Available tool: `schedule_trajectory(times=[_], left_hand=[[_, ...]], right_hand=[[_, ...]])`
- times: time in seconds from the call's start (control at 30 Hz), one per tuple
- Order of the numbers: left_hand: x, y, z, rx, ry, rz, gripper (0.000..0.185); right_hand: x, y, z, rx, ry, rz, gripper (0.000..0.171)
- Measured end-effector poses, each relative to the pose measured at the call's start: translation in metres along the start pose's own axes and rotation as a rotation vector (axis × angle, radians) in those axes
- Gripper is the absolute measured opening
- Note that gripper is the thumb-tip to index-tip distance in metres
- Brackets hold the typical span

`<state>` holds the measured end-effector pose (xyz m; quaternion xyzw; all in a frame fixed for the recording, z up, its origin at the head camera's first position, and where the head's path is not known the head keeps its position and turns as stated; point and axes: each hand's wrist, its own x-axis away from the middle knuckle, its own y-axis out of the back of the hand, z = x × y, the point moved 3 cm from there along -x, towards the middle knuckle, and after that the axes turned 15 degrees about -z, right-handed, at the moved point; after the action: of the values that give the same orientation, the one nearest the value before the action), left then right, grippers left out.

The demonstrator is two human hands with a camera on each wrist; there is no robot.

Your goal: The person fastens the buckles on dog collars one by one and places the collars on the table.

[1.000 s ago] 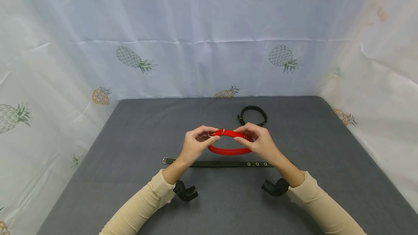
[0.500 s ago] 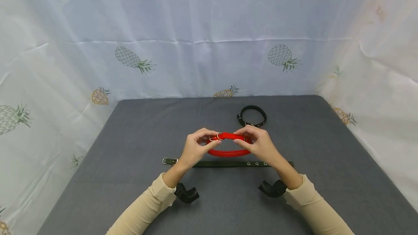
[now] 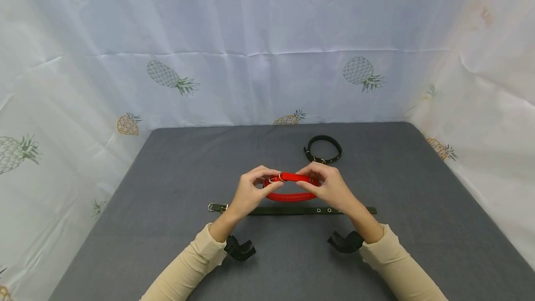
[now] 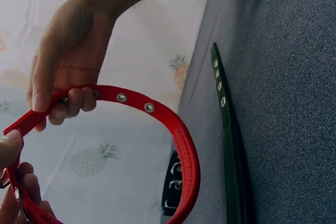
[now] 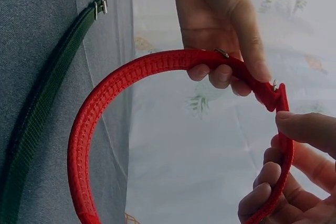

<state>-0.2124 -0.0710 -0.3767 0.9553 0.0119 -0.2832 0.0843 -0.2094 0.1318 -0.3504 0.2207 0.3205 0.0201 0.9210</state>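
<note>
Both hands hold a red collar (image 3: pixel 291 196) a little above the grey table (image 3: pixel 167 189), bent into a loop. My left hand (image 3: pixel 252 190) pinches the end with the metal buckle (image 3: pixel 276 179). My right hand (image 3: pixel 330 187) pinches the strap end with the eyelets (image 4: pixel 122 97) close to that buckle. In the right wrist view the ribbed red collar (image 5: pixel 86 129) curves away from the left hand (image 5: pixel 220 30) down to my right fingers (image 5: pixel 294 182). In the left wrist view my left fingers (image 4: pixel 11 148) grip the red collar (image 4: pixel 181 140) at the buckle.
A dark green strap (image 3: pixel 288 210) lies flat and straight on the table just nearer than the hands, its metal ring at the left end. A black collar (image 3: pixel 322 148) closed into a loop lies behind the hands. Pineapple-print cloth walls (image 3: pixel 267 59) surround the table.
Both hands have drawn slightly closer together and sunk a little towards the table, bringing the strap end nearer the buckle. The loop looks flatter.
</note>
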Motion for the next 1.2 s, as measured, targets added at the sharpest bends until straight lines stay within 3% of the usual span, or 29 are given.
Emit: schedule_trajectory(times=[0.37, 0.6, 0.87, 1.2], left_hand=[[0.0007, -0.0028, -0.0007, -0.010, -0.068, -0.038, 0.019], [0.0006, -0.0036, -0.0028, -0.026, -0.073, -0.042, 0.022], [0.0005, -0.0049, -0.0048, -0.088, -0.145, -0.039, 0.022], [0.0009, -0.0077, -0.0066, -0.129, -0.164, -0.013, 0.022]], right_hand=[[-0.0029, 0.0010, 0.0006, 0.020, -0.020, 0.032, 0.017], [-0.0031, 0.0007, -0.0008, 0.022, -0.025, 0.043, 0.016], [-0.0037, 0.0014, -0.0006, 0.035, -0.036, 0.050, 0.015], [-0.0035, 0.0024, -0.0013, 0.035, -0.041, 0.062, 0.013]])
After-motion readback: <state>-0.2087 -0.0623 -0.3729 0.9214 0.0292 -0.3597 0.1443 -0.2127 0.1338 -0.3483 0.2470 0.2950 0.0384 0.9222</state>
